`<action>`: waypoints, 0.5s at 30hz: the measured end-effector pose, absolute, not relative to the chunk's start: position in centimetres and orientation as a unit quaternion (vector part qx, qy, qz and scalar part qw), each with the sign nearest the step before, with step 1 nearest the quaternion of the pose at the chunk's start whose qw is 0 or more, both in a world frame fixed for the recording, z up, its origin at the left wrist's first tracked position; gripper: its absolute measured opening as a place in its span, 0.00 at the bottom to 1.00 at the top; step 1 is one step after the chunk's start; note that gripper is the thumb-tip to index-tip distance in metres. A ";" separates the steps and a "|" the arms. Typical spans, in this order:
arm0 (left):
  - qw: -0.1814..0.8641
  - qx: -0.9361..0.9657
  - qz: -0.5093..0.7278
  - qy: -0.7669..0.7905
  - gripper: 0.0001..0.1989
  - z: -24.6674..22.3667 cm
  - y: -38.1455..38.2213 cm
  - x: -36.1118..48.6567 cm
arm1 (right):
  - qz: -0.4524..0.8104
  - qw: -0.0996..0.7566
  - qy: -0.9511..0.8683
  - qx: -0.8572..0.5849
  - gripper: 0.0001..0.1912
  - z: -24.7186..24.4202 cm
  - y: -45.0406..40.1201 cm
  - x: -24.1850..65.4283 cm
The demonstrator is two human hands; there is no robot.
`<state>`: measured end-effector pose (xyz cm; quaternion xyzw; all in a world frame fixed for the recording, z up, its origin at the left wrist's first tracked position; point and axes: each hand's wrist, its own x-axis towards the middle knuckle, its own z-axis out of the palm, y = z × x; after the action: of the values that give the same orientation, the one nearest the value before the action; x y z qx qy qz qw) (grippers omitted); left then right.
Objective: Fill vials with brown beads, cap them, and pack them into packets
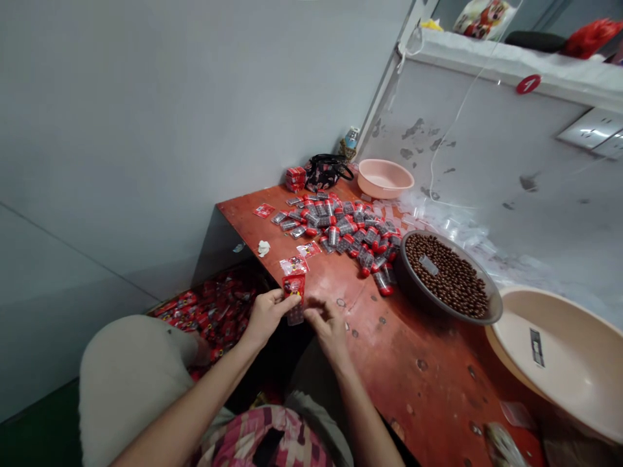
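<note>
My left hand (267, 312) is closed, with the thumb and fingers pinching a small red-printed packet (294, 292) with a clear blister-like lower end. It is held upright just off the table's near edge. My right hand (328, 324) has its fingers curled in at the packet's right edge; its fingertips seem to touch it. Two flat red-and-white printed cards, one card (294, 265) and another card (309, 250), lie on the table just beyond. Farther back is a spread pile of clear plastic cases with red caps (333, 235).
A grey basin of brown chocolate balls (450, 275) holds a small clear scoop-like piece (428, 264). Around the red table (384, 363) are a large cream basin (574, 350), a pink basin (384, 178), a dark bag (324, 172), and a crate of red packets (214, 314) below.
</note>
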<state>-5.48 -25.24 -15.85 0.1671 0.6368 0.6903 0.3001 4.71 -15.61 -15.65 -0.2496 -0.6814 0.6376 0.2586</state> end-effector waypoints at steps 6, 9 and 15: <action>0.194 0.310 0.546 0.754 0.14 -15.5 -25.4 -4.4 | 0.500 0.245 -0.822 -0.116 0.05 -12.0 -12.5 2.8; 0.173 0.313 0.538 0.763 0.14 -15.3 -25.2 -3.9 | 0.518 0.260 -0.804 -0.137 0.08 -13.0 -12.9 1.9; 0.212 0.286 0.553 0.753 0.10 -15.9 -25.5 -4.0 | 0.550 0.355 -0.713 -0.252 0.10 -15.6 -14.4 1.1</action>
<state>-4.00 -25.46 -15.87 0.2860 0.7534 0.5528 0.2119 1.10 -14.44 -15.61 -0.2515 -0.7131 0.5500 0.3546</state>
